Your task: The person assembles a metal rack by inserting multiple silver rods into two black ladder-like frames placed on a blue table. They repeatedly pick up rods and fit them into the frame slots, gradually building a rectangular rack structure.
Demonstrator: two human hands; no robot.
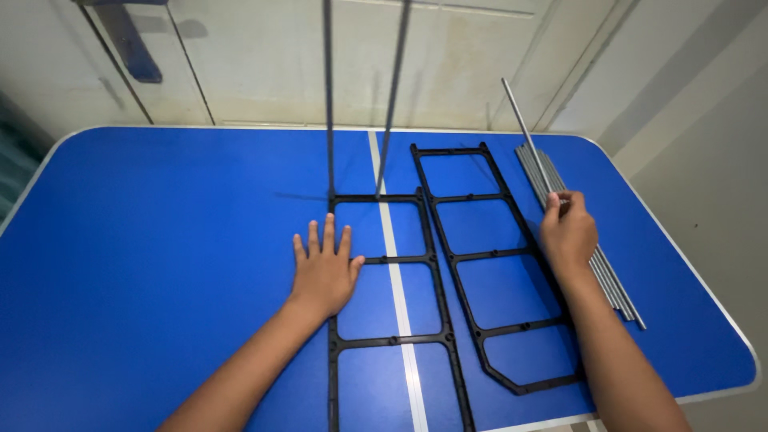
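My left hand (324, 268) lies flat, fingers spread, on the left rail of a black plastic frame (436, 280) that rests on the blue table (160, 240). Two thin grey rods (328, 96) stand upright from the far corners of that frame. A second black frame (512, 256) lies to its right. My right hand (568, 232) is closed around one grey metal rod (524, 128), lifting its far end off a bundle of several grey rods (616, 284) lying along the table's right side.
A white seam (396, 264) runs down the middle of the table. Pale walls and floor lie beyond the far edge. A dark blue object (132, 40) leans at the top left.
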